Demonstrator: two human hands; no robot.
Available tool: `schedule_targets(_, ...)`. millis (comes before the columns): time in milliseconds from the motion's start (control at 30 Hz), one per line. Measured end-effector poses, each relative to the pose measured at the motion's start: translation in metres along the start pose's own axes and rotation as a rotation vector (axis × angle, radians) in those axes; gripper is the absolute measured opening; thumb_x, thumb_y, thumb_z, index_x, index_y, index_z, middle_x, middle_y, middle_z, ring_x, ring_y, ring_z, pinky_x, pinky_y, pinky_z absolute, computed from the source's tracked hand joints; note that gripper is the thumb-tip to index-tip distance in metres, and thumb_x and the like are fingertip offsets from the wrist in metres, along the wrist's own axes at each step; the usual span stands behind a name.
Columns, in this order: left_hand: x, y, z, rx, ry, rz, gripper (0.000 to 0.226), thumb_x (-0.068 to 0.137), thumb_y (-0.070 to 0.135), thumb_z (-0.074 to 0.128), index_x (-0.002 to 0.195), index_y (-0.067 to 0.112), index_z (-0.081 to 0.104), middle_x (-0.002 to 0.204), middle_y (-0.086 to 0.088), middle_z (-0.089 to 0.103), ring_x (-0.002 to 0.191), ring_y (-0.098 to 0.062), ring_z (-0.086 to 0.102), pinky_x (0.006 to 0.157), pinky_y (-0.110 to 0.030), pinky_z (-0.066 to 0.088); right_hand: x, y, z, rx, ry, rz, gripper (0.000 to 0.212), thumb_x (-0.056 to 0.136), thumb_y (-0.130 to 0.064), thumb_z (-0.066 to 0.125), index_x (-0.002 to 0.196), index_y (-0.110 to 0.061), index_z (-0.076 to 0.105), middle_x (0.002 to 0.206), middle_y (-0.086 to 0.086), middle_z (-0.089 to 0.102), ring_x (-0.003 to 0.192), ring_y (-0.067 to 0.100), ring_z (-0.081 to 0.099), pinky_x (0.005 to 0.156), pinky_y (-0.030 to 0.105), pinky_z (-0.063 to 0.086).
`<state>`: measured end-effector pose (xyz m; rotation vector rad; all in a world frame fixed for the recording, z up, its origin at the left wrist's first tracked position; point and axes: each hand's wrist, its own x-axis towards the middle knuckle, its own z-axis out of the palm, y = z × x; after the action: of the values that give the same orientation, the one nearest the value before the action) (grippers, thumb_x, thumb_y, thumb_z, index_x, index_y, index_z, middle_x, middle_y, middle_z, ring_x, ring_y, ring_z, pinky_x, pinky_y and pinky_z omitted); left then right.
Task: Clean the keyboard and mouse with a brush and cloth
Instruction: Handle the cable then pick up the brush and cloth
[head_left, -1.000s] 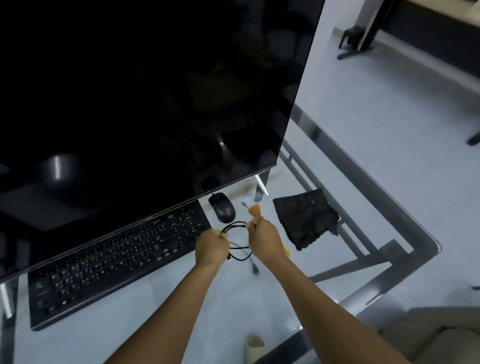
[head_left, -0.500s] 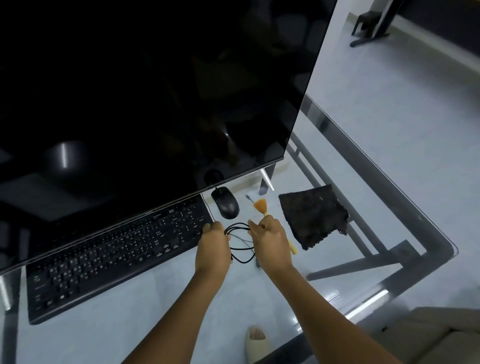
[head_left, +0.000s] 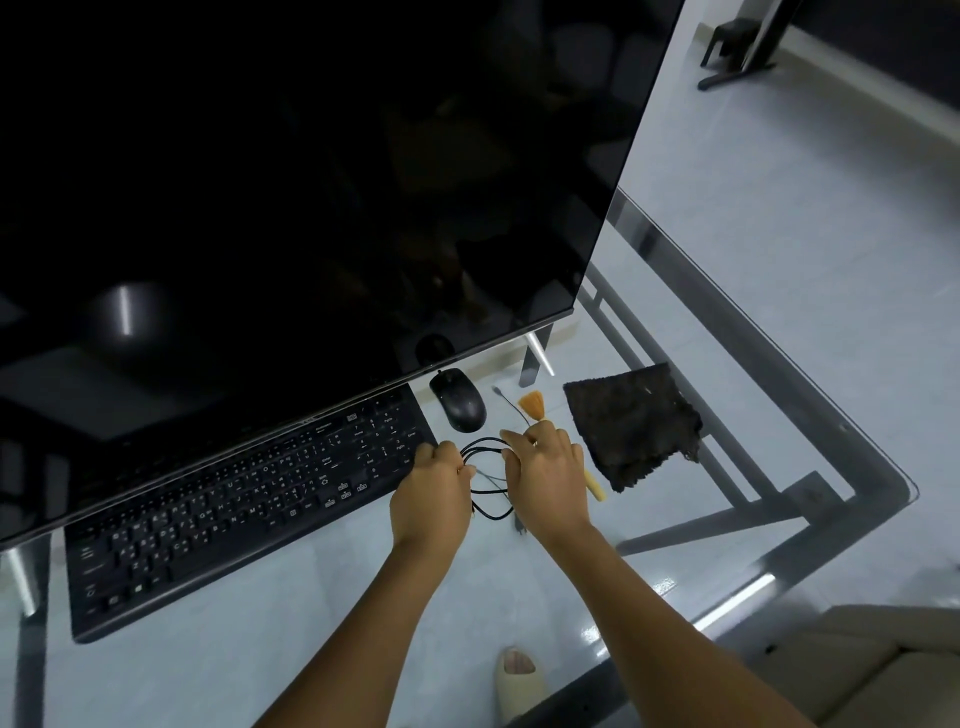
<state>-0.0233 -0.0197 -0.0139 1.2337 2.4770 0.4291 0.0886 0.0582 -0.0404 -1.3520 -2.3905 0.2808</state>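
Note:
A black keyboard (head_left: 234, 499) lies on the glass table under the monitor's lower edge. To its right sits a black mouse (head_left: 460, 401). My left hand (head_left: 434, 493) and my right hand (head_left: 545, 475) both pinch a coiled black cable (head_left: 485, 447) just in front of the mouse. A small brush lies under my right hand, with its orange bristles (head_left: 532, 404) showing beyond the fingers and its pale handle end (head_left: 596, 488) sticking out to the right. A dark cloth (head_left: 631, 428) lies flat to the right of the brush.
A big dark monitor (head_left: 311, 182) overhangs the far half of the keyboard. The glass table (head_left: 260, 649) has a metal frame, its corner at the right (head_left: 904, 488). A foot in a pale slipper (head_left: 519, 675) shows through the glass. A beige seat (head_left: 883, 670) is at lower right.
Both hands stay on the cable coil and have shifted slightly toward the mouse. The view has tilted, so everything sits a little higher and further right in the frame.

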Motion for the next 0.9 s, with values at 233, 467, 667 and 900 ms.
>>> schedule_targets(233, -0.004, -0.003, -0.017, -0.115, 0.039, 0.002, 0.018, 0.094, 0.035, 0.054, 0.092, 0.017, 0.057, 0.1, 0.001, 0.054, 0.07, -0.021, 0.06, 0.052, -0.028, 0.043, -0.001, -0.005, -0.007, -0.027, -0.056, -0.023, 0.032, 0.078, -0.006, 0.072, 0.108, -0.015, 0.07, 0.098, 0.004, 0.07, 0.087, 0.026, 0.065, 0.073, 0.038, 0.05)
schedule_targets(467, -0.004, 0.002, -0.028, -0.246, 0.04, 0.015, 0.011, 0.093, 0.027, 0.056, 0.088, 0.017, 0.058, 0.095, -0.001, 0.058, 0.075, -0.02, 0.059, 0.06, -0.035, 0.051, 0.004, -0.007, -0.029, 0.005, -0.043, -0.006, 0.035, 0.081, -0.003, 0.066, 0.114, -0.014, 0.066, 0.108, 0.006, 0.069, 0.092, 0.027, 0.064, 0.078, 0.042, 0.05)
schedule_targets(667, -0.006, 0.032, -0.036, -0.318, -0.106, 0.019, 0.012, 0.096, 0.025, 0.049, 0.092, 0.017, 0.057, 0.084, -0.003, 0.067, 0.073, -0.02, 0.063, 0.06, -0.035, 0.054, 0.013, 0.028, -0.074, 0.049, -0.022, 0.183, 0.031, 0.093, -0.012, 0.053, 0.123, -0.012, 0.06, 0.117, 0.009, 0.062, 0.105, 0.027, 0.056, 0.089, 0.041, 0.043)
schedule_targets(900, 0.014, 0.095, -0.023, -0.124, -0.193, 0.022, 0.026, 0.098, 0.027, 0.039, 0.111, 0.01, 0.054, 0.097, -0.008, 0.065, 0.086, -0.026, 0.061, 0.064, -0.032, 0.046, 0.046, 0.075, -0.112, 0.0, -0.139, 0.283, 0.034, 0.097, -0.021, 0.049, 0.129, -0.012, 0.054, 0.132, 0.012, 0.052, 0.119, 0.032, 0.05, 0.103, 0.047, 0.042)
